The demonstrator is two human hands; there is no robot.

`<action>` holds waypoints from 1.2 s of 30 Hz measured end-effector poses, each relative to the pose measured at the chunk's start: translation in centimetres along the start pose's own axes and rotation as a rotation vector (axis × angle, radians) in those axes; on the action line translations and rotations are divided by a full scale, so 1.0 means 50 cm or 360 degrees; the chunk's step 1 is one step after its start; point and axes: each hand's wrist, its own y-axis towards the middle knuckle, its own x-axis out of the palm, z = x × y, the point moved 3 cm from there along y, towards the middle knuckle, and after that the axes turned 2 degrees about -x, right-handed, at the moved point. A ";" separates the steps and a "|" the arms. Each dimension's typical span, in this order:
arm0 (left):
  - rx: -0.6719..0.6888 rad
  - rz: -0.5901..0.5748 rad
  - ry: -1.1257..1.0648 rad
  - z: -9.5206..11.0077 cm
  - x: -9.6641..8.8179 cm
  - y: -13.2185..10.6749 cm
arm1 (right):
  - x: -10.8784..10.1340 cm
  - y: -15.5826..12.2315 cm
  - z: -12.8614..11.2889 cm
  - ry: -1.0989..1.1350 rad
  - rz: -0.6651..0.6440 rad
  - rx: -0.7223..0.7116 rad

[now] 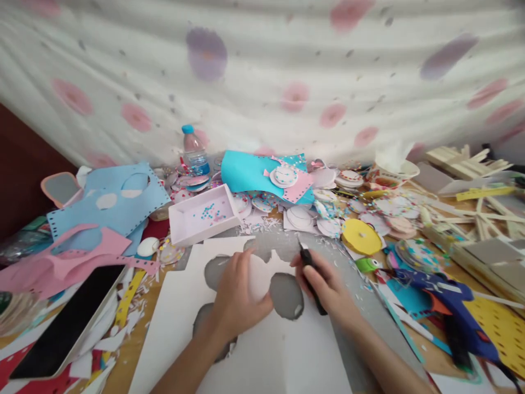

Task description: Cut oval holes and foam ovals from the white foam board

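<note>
White sheet (287, 350) lies at 6 o'clock on the counter (131, 345), over a grey mat (361, 306). The sheet is plain and matte, w/ several rounded holes cut out; grey shows through them. The biggest hole sits between the two hands, others at 9 o'clock of it. The far edge is ragged, w/ scalloped bites.

Left hand (238, 298) is palm down on the sheet, fingers flat and pointing to 12: grip open, pressing, nothing clasped. Right hand (328, 287), just at 3 o'clock of the centre hole, has its grip closed round a black knife (312, 279), tip toward 11 near the sheet's far edge.

Hard to see: the blade itself is too small to make out, so can't tell if it touches the paper. Left wrist covers part of a lower hole. The sheet's near edge is cut off by the frame, and most of the mat is under it. At 3 o'clock the blue glue gun (451, 298) runs out of frame, and the stuff beyond is blurred. At 11 o'clock, a pink tray (203, 216) w/ confetti specks.
</note>
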 end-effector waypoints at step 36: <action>0.0019 -0.0163 -0.0122 0.002 -0.031 0.002 | 0.038 -0.022 -0.004 -0.1322 -0.0202 -0.0829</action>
